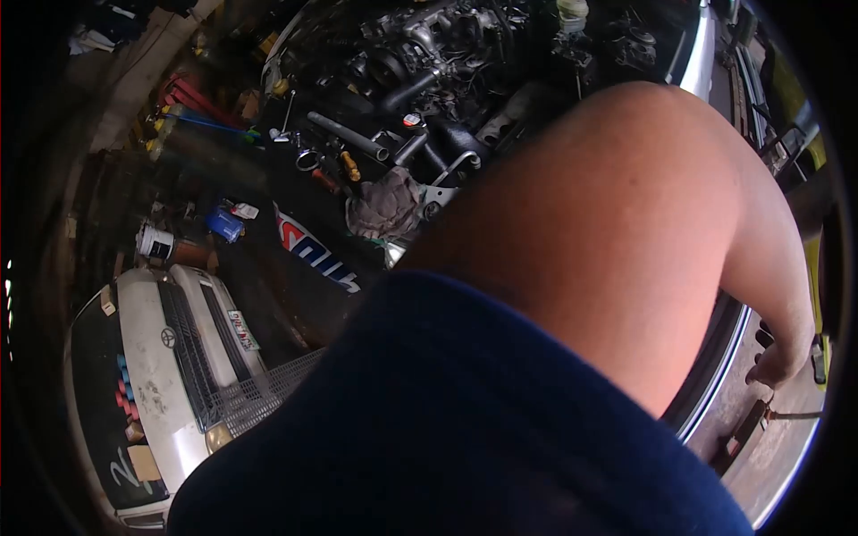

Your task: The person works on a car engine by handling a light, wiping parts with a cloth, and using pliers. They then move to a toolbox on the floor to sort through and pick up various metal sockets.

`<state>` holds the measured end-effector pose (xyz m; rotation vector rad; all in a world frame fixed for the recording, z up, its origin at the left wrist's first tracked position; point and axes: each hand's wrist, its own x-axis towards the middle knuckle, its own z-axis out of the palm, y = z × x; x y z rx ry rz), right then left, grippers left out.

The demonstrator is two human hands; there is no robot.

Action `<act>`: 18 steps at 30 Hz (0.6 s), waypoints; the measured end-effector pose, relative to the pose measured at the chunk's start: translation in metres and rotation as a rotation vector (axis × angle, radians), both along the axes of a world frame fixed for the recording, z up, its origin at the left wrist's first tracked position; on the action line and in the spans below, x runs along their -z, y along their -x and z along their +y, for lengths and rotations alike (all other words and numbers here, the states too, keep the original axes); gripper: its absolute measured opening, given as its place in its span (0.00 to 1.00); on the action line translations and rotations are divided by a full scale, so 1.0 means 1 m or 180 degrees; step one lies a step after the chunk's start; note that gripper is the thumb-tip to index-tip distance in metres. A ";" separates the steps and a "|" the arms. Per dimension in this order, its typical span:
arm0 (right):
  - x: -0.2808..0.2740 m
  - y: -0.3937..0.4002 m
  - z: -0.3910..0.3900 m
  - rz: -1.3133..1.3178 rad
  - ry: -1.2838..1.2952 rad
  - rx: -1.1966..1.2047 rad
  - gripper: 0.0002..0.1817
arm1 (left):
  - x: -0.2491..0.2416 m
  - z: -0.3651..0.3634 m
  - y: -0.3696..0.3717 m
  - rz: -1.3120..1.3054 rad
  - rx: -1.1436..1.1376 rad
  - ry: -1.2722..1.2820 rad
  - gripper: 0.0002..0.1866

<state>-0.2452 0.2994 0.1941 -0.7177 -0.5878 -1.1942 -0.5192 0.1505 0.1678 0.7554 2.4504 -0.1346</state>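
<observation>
My left arm, bare below a dark navy sleeve, crosses most of the view. Its elbow is high up, and the forearm drops to my left hand [778, 362] at the far right. The fingers look curled, small and partly hidden; anything in them is too small to name. Just below the hand is a dark, narrow piece [746, 438] with a reddish part, and a thin rod [795, 415] beside it. They lie against a brownish-grey surface by a vehicle's edge. My right hand is out of view.
An open engine bay [420, 54] fills the top. On its near edge lie a crumpled grey rag [384, 205], a metal tube [349, 134] and an orange-handled tool [349, 166]. A white car front [147, 357], white bucket [155, 241] and blue container [223, 223] stand left.
</observation>
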 end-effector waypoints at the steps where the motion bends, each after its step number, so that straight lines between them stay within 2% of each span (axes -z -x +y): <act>1: -0.001 -0.001 -0.001 -0.0011 0.0030 0.0040 0.60 | -0.002 0.003 0.000 0.0029 0.0016 0.0010 0.28; 18: -0.029 0.014 -0.004 -0.0344 0.0728 0.1331 0.49 | -0.026 0.009 -0.036 0.0064 0.0126 0.0102 0.25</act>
